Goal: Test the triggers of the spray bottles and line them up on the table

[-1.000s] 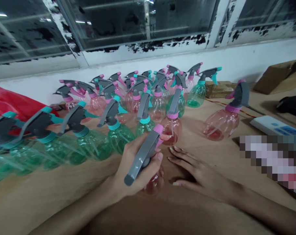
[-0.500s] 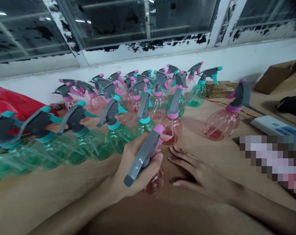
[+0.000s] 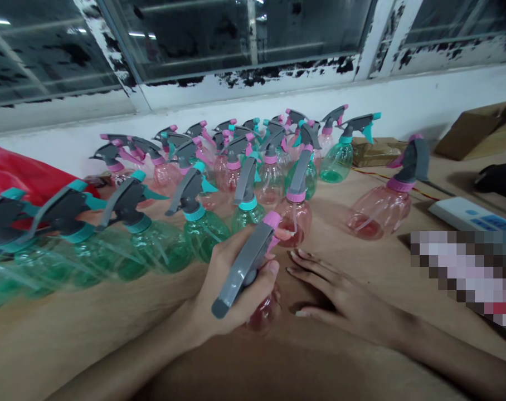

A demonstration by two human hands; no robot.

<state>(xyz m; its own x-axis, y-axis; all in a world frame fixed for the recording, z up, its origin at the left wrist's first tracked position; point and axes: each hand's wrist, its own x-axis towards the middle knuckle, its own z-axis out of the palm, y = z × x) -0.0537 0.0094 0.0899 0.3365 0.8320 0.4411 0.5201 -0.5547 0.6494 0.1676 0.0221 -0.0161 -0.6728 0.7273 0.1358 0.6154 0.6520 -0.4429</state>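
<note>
My left hand (image 3: 232,278) is wrapped round the neck of a pink spray bottle (image 3: 263,313) with a grey trigger head and pink nozzle. The nozzle points away from me, and the fingers hide much of the neck. To its right, my right hand (image 3: 340,289) lies on the table with fingers stretched out, holding nothing. Just beyond the hands stands another pink spray bottle (image 3: 297,220). A line of green spray bottles (image 3: 156,245) with turquoise collars runs to the left of my left hand. One more pink spray bottle (image 3: 380,209) sits apart on the right.
Many pink and green spray bottles (image 3: 236,172) crowd along the wall at the back. A red plastic bag (image 3: 31,172) lies at far left. On the right are a white device with blue buttons (image 3: 472,214), cardboard boxes (image 3: 478,131) and a black object (image 3: 499,181).
</note>
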